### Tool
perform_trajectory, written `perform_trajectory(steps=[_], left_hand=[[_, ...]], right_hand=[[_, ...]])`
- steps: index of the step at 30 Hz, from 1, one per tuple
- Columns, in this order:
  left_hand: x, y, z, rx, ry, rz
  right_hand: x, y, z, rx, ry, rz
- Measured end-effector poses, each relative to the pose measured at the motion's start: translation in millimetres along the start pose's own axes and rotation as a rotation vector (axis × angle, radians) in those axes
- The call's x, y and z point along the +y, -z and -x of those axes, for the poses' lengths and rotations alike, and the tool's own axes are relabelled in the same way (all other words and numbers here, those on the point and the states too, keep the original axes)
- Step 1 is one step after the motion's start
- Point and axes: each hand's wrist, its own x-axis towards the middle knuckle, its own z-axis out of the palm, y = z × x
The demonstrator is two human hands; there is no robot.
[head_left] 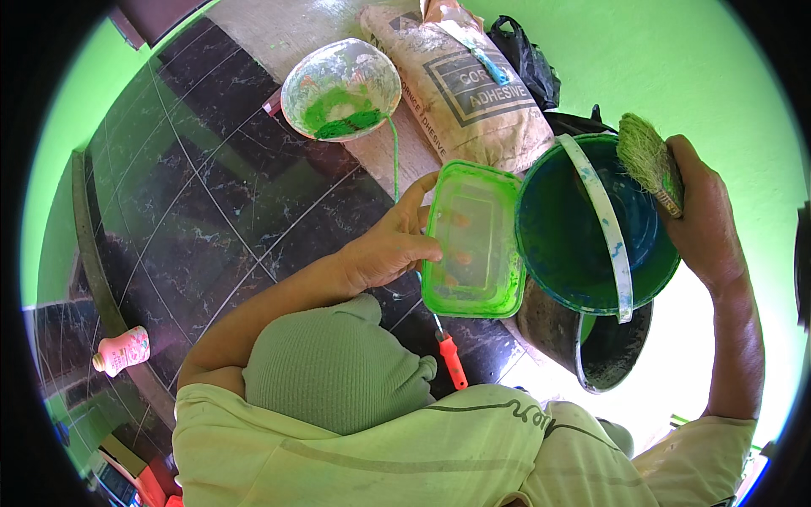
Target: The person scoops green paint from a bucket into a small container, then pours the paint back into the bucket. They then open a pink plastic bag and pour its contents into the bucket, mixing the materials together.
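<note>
My left hand (pixel 384 249) clamps the green tub (pixel 473 241) beside the bucket (pixel 591 228) | my right hand (pixel 705 215) grips the brush (pixel 646 156) over the bucket's rim | I'd keep the tub level, brush low.

We see bright green walls (pixel 676 59) beyond both hands, dark marbled floor tiles (pixel 203 211) left of them, a pale strip of floor (pixel 287 25) ahead, strong daylight.

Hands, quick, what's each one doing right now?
Left hand: closed on the green tub.
Right hand: closed on the brush over the bucket.
</note>
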Motion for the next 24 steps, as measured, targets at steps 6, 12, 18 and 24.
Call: perform_trajectory(steps=[6, 12, 18, 24], left_hand=[[1.0, -0.2, 0.3, -0.010, 0.018, -0.001], [2.8, -2.2, 1.6, -0.004, 0.027, -0.005], [2.4, -3.9, 1.2, 0.009, 0.028, -0.021], [3.7, -8.6, 1.6, 0.009, 0.015, -0.021]], right_hand=[[-0.2, 2.7, 0.1, -0.009, 0.004, -0.015], [-0.4, 3.3, 1.1, 0.003, 0.024, 0.004], [-3.3, 3.9, 3.3, 0.005, 0.008, -0.016], [-3.3, 6.9, 6.2, 0.006, 0.015, -0.003]])
